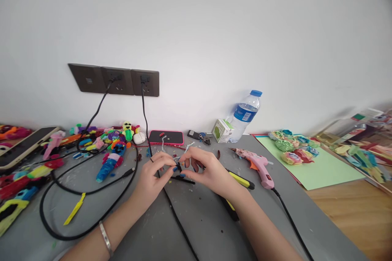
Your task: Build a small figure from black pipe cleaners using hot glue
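My left hand (154,175) and my right hand (206,171) meet over the middle of the grey table (196,228). Both pinch a small black and white pipe-cleaner piece (180,165) between their fingertips, with a white fuzzy end sticking up toward the wall. A thin black stick lies on the table just under the fingers. A silver bracelet (105,238) sits on my left wrist.
A pink glue gun (257,163) with a black cord lies right of my hands, next to yellow-handled pliers (240,179). Colourful pipe-cleaner figures (112,147) crowd the left. Black cables loop from wall sockets (116,80). A phone (165,137), water bottle (245,114), green paper (324,167) stand behind.
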Demonstrator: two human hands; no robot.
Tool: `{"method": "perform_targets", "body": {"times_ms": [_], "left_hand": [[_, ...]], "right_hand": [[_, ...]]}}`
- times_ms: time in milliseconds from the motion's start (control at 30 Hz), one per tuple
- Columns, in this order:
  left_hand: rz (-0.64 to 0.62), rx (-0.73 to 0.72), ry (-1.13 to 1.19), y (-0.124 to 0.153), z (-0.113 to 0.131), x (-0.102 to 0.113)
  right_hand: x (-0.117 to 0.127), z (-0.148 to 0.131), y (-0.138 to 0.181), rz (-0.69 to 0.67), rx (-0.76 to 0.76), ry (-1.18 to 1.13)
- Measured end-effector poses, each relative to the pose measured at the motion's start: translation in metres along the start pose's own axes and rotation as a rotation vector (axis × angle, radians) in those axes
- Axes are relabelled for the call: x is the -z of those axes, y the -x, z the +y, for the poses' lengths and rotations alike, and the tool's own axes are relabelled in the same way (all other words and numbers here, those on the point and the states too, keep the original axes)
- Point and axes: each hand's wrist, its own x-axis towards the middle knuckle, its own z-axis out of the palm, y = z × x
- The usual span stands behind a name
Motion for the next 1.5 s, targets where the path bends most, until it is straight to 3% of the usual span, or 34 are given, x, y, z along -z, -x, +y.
{"method": "perform_targets", "body": {"times_ms": [867, 1500], "left_hand": [[0.035, -0.016, 0.010, 0.0001, 0.0015, -0.0007], [0.026, -0.002, -0.027, -0.0007, 0.0029, 0.0008]], "right_hand": [[-0.0088, 0.0022, 0.0004, 0.010, 0.023, 0.081], [-0.0045, 0.0052, -0.0006, 0.015, 0.043, 0.016]]}}
